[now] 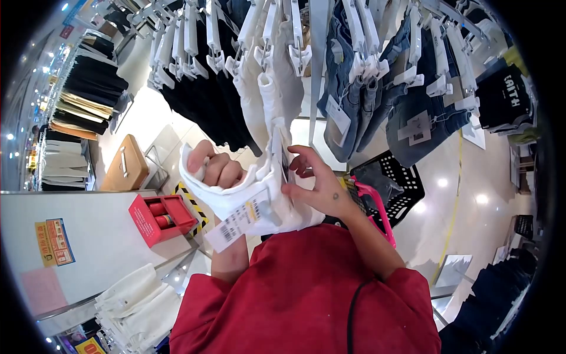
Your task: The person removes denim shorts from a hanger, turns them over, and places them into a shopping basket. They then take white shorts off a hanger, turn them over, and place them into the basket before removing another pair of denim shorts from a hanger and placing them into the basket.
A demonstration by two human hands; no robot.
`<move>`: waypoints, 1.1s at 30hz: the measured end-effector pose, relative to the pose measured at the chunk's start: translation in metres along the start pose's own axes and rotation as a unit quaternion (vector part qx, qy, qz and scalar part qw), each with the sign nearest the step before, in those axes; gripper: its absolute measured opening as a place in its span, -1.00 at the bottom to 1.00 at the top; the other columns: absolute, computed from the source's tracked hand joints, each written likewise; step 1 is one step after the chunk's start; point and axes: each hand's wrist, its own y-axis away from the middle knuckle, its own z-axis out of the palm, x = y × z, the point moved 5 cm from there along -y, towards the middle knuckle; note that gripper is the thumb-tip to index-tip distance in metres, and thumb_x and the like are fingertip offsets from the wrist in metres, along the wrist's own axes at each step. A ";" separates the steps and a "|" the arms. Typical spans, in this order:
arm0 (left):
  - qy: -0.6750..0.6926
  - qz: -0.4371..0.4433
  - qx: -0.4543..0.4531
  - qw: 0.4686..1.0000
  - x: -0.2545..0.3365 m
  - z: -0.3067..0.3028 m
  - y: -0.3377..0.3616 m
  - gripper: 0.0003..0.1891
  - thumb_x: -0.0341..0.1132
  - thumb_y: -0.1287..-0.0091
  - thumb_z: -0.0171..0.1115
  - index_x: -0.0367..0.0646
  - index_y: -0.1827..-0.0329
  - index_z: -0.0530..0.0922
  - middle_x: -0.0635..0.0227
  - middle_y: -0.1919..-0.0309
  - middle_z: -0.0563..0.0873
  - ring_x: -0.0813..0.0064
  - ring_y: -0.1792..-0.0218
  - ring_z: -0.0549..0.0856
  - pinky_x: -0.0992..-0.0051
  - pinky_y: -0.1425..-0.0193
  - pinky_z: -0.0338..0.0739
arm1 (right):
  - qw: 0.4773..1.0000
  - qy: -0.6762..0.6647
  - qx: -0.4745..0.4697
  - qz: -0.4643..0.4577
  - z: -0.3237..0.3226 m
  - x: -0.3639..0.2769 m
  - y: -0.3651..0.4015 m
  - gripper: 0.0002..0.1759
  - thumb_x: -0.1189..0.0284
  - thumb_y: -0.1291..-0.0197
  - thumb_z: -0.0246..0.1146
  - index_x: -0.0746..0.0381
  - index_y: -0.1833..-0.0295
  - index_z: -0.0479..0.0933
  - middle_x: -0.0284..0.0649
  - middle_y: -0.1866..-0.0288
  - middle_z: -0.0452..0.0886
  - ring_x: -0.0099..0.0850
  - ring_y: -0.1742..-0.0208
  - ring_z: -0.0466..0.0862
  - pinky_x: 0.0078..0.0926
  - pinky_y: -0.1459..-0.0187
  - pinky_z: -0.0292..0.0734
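A white garment [224,199] with a paper price tag [234,227] hanging from it lies across the front of my red top. My left hand [217,168] is closed around its waistband at the left end. Beside the garment's right part is my right hand [316,184], its thumb and fingers curved and apart, close to the white fabric. Just beyond my hands, white trousers [268,97] hang from clip hangers, and their lower part meets the garment. Whether the right fingertips touch the fabric is unclear.
Black garments [206,106] and blue denim [348,112] hang along the rack. A black basket [407,187] with a pink handle stands on the floor at right. A red box [160,219] with red cylinders is at left, near a tan stool [125,165].
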 end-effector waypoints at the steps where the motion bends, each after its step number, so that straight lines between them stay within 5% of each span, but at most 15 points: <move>1: -0.009 0.020 0.044 0.999 0.004 0.001 0.002 -0.92 -0.26 -0.39 0.09 0.07 0.28 0.40 0.58 0.79 0.38 0.64 0.63 0.37 0.55 0.50 0.29 | 0.999 0.029 0.002 -0.016 -0.001 0.003 0.000 -0.22 0.31 -0.01 0.42 0.22 -0.32 0.23 -0.22 0.01 0.46 -0.42 -0.02 0.47 -0.37 -0.11 0.39; 4: 0.036 0.054 0.024 0.998 0.011 0.003 0.009 -0.92 -0.30 -0.37 0.11 0.02 0.29 0.39 0.55 0.82 0.35 0.69 0.74 0.28 0.60 0.60 0.26 | 0.998 0.028 -0.018 -0.056 -0.002 0.015 0.001 -0.24 0.26 0.03 0.45 0.24 -0.25 0.27 -0.21 0.08 0.46 -0.36 0.02 0.48 -0.40 -0.03 0.40; 5: 0.033 0.068 0.031 0.997 0.011 0.007 0.008 -0.91 -0.33 -0.35 0.12 -0.02 0.29 0.38 0.54 0.85 0.31 0.74 0.82 0.20 0.64 0.65 0.24 | 0.990 -0.131 -0.055 0.006 0.003 0.021 0.000 -0.30 0.27 0.01 0.45 0.22 -0.20 0.29 -0.25 0.12 0.47 -0.38 0.01 0.49 -0.38 -0.06 0.40; 9: 0.036 0.090 0.012 0.995 0.015 0.017 0.009 -0.89 -0.32 -0.35 0.12 -0.03 0.31 0.38 0.56 0.84 0.30 0.74 0.79 0.22 0.65 0.61 0.29 | 0.972 -0.195 -0.103 0.080 0.016 0.022 0.007 -0.49 0.46 -0.06 0.39 0.23 -0.10 0.32 -0.28 0.15 0.53 -0.49 0.08 0.55 -0.48 -0.02 0.47; 17: -0.007 0.137 0.091 0.986 0.054 -0.005 0.033 -0.91 -0.31 -0.38 0.10 0.00 0.32 0.41 0.56 0.82 0.26 0.73 0.74 0.23 0.68 0.63 0.20 | 0.950 -0.299 -0.041 0.086 -0.005 -0.001 0.030 -0.78 0.58 -0.22 0.17 0.30 0.02 0.41 -0.31 0.13 0.57 -0.60 0.10 0.56 -0.61 0.02 0.47; 33: 0.013 0.124 0.070 0.990 0.060 -0.024 0.039 -0.92 -0.26 -0.43 0.02 0.05 0.27 0.40 0.60 0.74 0.31 0.74 0.62 0.30 0.67 0.56 0.24 | 0.940 -0.322 0.004 0.115 -0.003 -0.003 0.040 -0.77 0.55 -0.27 0.09 0.24 -0.04 0.40 -0.31 0.20 0.61 -0.61 0.19 0.59 -0.65 0.14 0.48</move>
